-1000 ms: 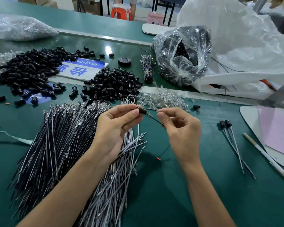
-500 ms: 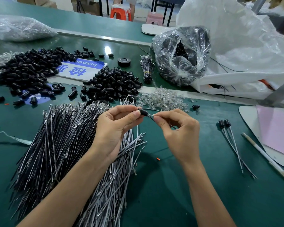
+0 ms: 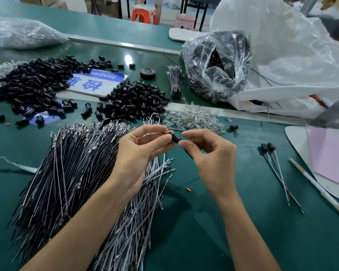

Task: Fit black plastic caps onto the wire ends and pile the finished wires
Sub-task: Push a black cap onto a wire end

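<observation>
My left hand (image 3: 143, 153) pinches a black cap (image 3: 176, 138) over the right edge of the loose wire heap (image 3: 67, 173). My right hand (image 3: 211, 159), close beside it, pinches the thin wire (image 3: 188, 154) that enters the cap. Beyond the heap lies a mound of spare caps (image 3: 137, 98). Well right of the heap, two capped wires (image 3: 276, 167) lie together on the green bench (image 3: 243, 231)
</observation>
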Motion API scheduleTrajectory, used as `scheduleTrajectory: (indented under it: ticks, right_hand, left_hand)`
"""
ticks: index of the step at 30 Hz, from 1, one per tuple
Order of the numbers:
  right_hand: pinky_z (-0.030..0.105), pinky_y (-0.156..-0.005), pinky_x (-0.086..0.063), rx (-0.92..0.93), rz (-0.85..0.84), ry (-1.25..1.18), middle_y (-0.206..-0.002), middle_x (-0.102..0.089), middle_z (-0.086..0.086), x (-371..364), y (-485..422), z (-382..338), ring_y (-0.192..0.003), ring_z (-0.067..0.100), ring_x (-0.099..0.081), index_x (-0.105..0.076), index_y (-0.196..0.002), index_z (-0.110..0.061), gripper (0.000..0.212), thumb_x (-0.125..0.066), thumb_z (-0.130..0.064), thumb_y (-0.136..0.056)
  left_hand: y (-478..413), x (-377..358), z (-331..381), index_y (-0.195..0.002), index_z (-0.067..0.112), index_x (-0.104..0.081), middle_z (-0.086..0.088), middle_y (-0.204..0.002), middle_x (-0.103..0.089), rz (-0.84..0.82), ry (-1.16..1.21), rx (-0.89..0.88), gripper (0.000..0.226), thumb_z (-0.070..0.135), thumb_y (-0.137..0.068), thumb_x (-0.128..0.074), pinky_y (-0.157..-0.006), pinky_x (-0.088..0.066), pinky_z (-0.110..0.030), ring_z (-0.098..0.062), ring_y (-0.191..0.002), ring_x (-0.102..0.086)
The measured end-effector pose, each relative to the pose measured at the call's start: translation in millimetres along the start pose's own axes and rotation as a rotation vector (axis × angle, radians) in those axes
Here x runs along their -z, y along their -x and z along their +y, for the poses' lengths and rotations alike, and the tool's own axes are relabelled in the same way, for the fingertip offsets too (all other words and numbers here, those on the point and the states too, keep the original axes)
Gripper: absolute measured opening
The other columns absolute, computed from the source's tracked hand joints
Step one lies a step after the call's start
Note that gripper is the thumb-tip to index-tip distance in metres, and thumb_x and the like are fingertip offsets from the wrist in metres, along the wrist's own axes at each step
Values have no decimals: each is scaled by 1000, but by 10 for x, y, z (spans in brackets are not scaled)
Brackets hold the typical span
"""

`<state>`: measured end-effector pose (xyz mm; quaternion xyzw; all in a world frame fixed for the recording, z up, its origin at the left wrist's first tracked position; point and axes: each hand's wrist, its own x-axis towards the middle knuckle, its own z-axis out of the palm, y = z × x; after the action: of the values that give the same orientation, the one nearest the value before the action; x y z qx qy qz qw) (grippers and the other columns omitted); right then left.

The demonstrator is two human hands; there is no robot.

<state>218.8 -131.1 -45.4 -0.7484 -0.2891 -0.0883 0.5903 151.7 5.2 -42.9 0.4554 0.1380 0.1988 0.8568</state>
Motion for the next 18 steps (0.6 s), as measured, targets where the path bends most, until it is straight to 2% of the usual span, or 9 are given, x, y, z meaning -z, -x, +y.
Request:
scheduleTrajectory:
  ticks: [3,7,9,14,18]
  right_hand:
    - [14,-70,-50,8,-45,-8,-73,-72,-18,-14,7,-3,-70,2,-69,-75,-90,-15,19,-81,-6,-75]
    - [19,-73,-54,45,-65,47,-81,-75,-9,6,-6,3,-75,4,-70,-77,-92,-13,19,-81,-6,-74]
    - [17,-73,-52,90,-72,111,-84,-75,-6,19,-12,4,-77,5,-69,-78,-92,-13,18,-81,-8,-75]
    - [12,-69,-44,122,-90,176,-81,-70,-9,17,-9,-11,-72,5,-62,-76,-90,-14,13,-79,-10,-79]
    - [16,-71,-48,107,-103,195,-86,-72,-11,-19,1,-28,-76,6,-64,-75,-93,-15,12,-76,-11,-82]
  left_hand:
    - [1,-2,1,-92,10,-76,-8,-81,-75,-16,-24,10,30,4,-63,-74,-68,-57,-22,-15,-74,-72]
    - [-4,15,18,-80,9,-79,-9,-86,-76,-72,-49,41,20,9,-61,-76,-71,-58,-23,-18,-80,-73]
    - [-6,21,24,-78,9,-79,-10,-85,-76,-72,-69,49,19,13,-60,-76,-72,-58,-23,-19,-80,-73]
    - [16,-7,22,-77,14,-80,-7,-81,-76,-26,-198,-50,14,17,-64,-76,-66,-58,-23,-16,-76,-73]
    - [17,-33,33,-75,11,-78,-6,-79,-76,20,-213,-111,9,14,-67,-74,-68,-60,-27,-16,-75,-72]
